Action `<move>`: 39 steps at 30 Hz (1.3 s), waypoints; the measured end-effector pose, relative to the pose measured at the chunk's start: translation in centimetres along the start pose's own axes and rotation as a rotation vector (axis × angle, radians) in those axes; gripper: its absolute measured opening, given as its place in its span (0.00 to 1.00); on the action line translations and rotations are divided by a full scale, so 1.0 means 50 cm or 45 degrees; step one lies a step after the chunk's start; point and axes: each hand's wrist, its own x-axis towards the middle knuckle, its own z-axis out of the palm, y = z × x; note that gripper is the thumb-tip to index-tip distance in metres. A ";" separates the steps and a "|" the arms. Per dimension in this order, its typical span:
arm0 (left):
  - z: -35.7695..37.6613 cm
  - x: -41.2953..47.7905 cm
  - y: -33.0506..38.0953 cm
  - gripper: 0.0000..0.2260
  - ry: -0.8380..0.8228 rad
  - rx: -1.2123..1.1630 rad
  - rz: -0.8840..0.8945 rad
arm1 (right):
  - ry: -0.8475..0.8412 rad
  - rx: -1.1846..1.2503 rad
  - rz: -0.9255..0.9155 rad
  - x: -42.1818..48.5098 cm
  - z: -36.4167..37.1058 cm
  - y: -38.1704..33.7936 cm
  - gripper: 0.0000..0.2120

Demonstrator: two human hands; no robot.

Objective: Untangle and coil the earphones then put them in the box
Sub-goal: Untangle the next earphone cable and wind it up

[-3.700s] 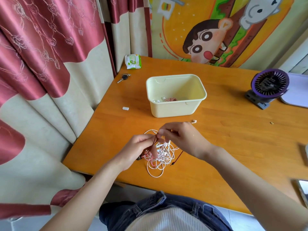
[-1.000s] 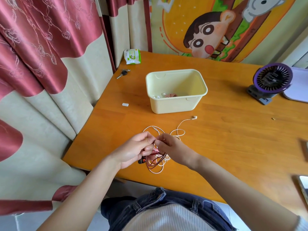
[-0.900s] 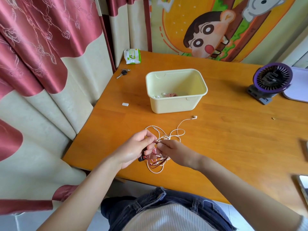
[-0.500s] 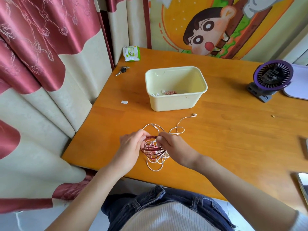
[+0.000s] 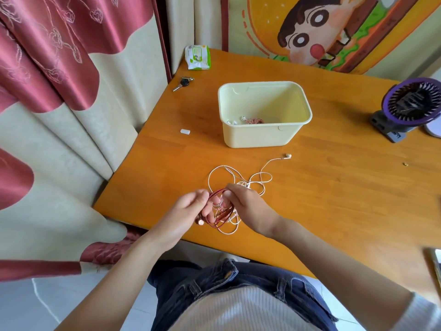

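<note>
A tangle of red earphones (image 5: pixel 220 217) and white earphones (image 5: pixel 241 177) lies near the front edge of the orange table (image 5: pixel 334 187). My left hand (image 5: pixel 191 211) pinches the red cord at its left side. My right hand (image 5: pixel 248 206) pinches the same red cord just to the right, a short stretch of cord taut between them. One white earbud (image 5: pixel 288 155) trails out toward the pale yellow box (image 5: pixel 262 134), which holds a coiled pink pair (image 5: pixel 255 121) and white buds.
Keys (image 5: pixel 183 82) and a green wipes packet (image 5: pixel 198 57) lie at the table's far left corner. A small white piece (image 5: pixel 185 131) lies left of the box. A purple fan (image 5: pixel 410 106) stands at the right. Curtains hang on the left.
Both hands stay on the tangle; the red cord is now pulled up between my fingertips, and the red loops hang lower under my hands. The view has tilted down slightly.
</note>
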 end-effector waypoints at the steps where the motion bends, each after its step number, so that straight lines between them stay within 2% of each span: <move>1: -0.008 0.000 -0.004 0.14 -0.013 0.200 0.031 | -0.012 -0.032 -0.003 0.000 -0.002 0.002 0.14; 3: -0.020 -0.001 -0.009 0.18 -0.065 0.420 0.034 | -0.059 -0.085 -0.028 -0.001 0.000 0.004 0.14; 6: -0.027 0.005 -0.023 0.13 -0.114 0.626 0.051 | -0.116 -0.196 -0.088 -0.001 0.013 0.002 0.11; 8: -0.022 0.011 -0.030 0.12 -0.027 0.594 0.073 | -0.121 -0.231 -0.094 0.005 0.019 0.001 0.09; 9: -0.019 0.013 -0.032 0.12 0.065 0.402 0.050 | -0.117 -0.219 -0.082 0.010 0.020 0.001 0.09; 12: -0.005 0.023 -0.035 0.12 0.285 -0.594 -0.141 | -0.122 -0.093 -0.042 0.031 0.026 -0.004 0.12; 13: -0.003 0.028 -0.036 0.13 0.305 -0.792 -0.185 | -0.130 -0.054 -0.034 0.039 0.029 -0.006 0.15; 15: -0.007 0.033 -0.037 0.13 0.312 -0.917 -0.233 | -0.139 -0.002 -0.030 0.051 0.040 -0.007 0.15; 17: -0.019 0.037 -0.036 0.14 0.338 -0.818 -0.248 | -0.137 -0.009 0.003 0.059 0.052 0.004 0.09; 20: -0.043 0.035 -0.052 0.14 0.438 -0.517 -0.251 | -0.190 -0.256 0.100 0.056 0.061 0.052 0.12; 24: -0.060 0.036 -0.077 0.14 0.561 -0.140 -0.255 | -0.228 -0.507 0.087 0.040 0.052 0.098 0.13; 30: -0.058 0.054 -0.084 0.11 0.573 0.251 -0.329 | -0.188 -0.847 0.141 0.048 0.019 0.113 0.15; 35: -0.055 0.080 -0.093 0.07 0.486 0.360 -0.394 | -0.229 -0.953 0.354 0.052 0.015 0.132 0.23; 39: -0.039 0.096 -0.105 0.07 0.451 0.379 -0.444 | -0.153 -0.885 0.344 0.042 0.011 0.144 0.20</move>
